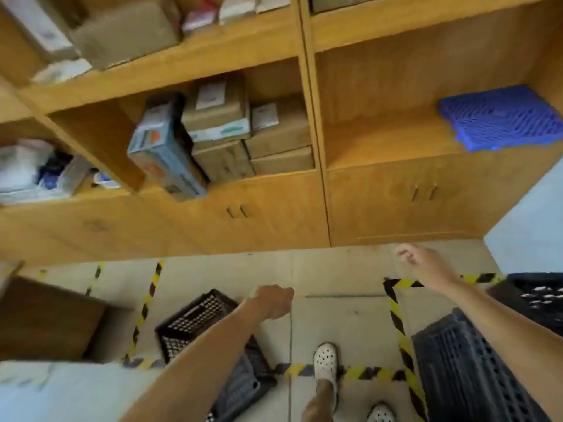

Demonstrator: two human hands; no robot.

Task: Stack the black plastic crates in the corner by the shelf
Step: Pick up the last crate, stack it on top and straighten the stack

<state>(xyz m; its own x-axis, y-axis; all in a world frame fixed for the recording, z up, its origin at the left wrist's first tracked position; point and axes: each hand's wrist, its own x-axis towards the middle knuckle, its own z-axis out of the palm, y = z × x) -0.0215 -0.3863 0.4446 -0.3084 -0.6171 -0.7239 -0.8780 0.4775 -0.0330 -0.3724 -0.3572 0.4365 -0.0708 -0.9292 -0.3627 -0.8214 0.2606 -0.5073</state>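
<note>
A black lattice crate (195, 324) hangs tilted at the lower middle, partly under my left forearm. My left hand (274, 301) is a closed fist at the crate's far right corner and seems to grip its rim; the fingers hide the contact. My right hand (419, 258) is stretched forward over the floor near the cabinet base, with loosely curled fingers and nothing in it. Two more black crates stand to the right: one (463, 373) beside my right arm, another (539, 295) at the frame's right edge, near the corner by the wooden shelf (313, 123).
Yellow-and-black tape (396, 318) marks rectangles on the tiled floor. A brown cardboard box (45, 321) sits at the left. The shelf holds cardboard boxes (243, 141) and blue plastic mats (502, 117). My foot in a white clog (325, 360) stands on the tape line.
</note>
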